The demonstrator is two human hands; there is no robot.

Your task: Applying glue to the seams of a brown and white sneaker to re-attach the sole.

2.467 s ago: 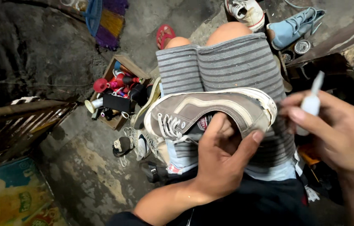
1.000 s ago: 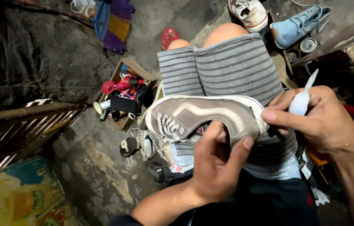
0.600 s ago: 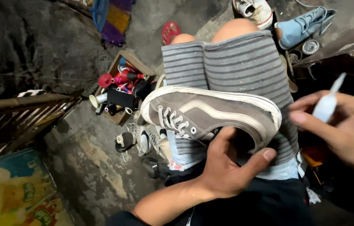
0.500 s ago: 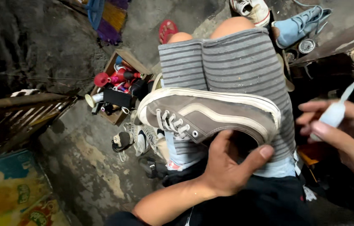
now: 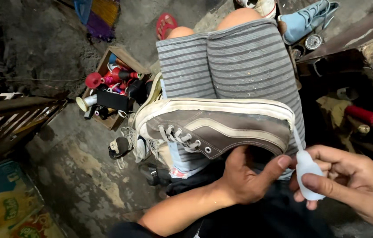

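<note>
A brown canvas sneaker (image 5: 221,128) with a white stripe, white laces and a white rubber sole lies on its side across my lap, toe to the left. My left hand (image 5: 246,178) grips it from below at the heel opening. My right hand (image 5: 351,185) pinches a small white squeeze bottle (image 5: 306,169). The bottle's thin nozzle touches the sole edge at the heel. My grey striped shorts (image 5: 235,61) lie under the shoe.
A wooden box (image 5: 111,90) of red and white thread spools stands on the concrete floor to the left. Light blue shoes (image 5: 307,20) and a small tin sit at the upper right. A red sandal (image 5: 165,24) is on my foot. Dark clutter fills the right side.
My left hand turned the sneaker so its sole edge faces up. My right hand dropped from beside the shoe and brought the bottle's nozzle to the heel.
</note>
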